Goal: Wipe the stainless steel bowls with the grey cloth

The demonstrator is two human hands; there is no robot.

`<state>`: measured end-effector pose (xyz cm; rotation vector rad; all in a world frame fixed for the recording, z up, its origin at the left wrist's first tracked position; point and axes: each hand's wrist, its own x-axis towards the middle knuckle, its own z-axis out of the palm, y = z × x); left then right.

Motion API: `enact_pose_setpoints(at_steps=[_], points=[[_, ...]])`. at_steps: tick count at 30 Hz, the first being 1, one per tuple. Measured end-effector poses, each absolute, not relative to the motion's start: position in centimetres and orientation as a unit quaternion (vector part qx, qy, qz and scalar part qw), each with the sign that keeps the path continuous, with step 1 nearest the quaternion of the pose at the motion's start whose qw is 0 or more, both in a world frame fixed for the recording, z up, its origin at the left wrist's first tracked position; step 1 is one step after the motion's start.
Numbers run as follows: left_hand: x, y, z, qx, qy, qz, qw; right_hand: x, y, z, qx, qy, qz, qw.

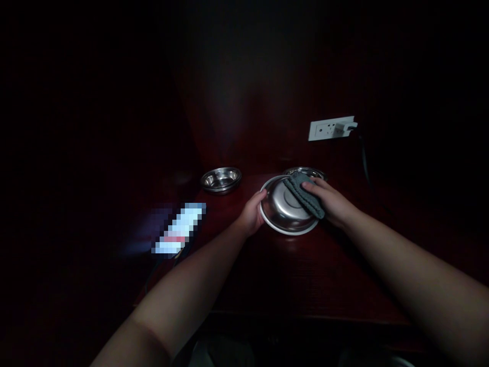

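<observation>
The left hand (253, 214) grips the rim of a tilted steel bowl (280, 206) between the hands; the right hand (332, 201) holds a grey cloth (305, 196) against its underside. These partly block another metal dish (301, 169) just beyond. Stacked bowls (221, 184) stand on the desk (267, 275) past the left hand, a bright blurred panel (182, 228) to its left.
</observation>
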<state>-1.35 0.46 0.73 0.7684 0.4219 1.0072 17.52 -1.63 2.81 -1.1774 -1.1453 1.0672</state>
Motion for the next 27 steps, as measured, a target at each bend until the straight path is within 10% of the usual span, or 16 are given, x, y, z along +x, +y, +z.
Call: enact_pose_setpoints(at_steps=[27], points=[[-1.2,0.5,1.4,0.312,0.194,0.479,0.798,18.1,-1.4,2.7,-0.540,-0.631,0.256,0.494]])
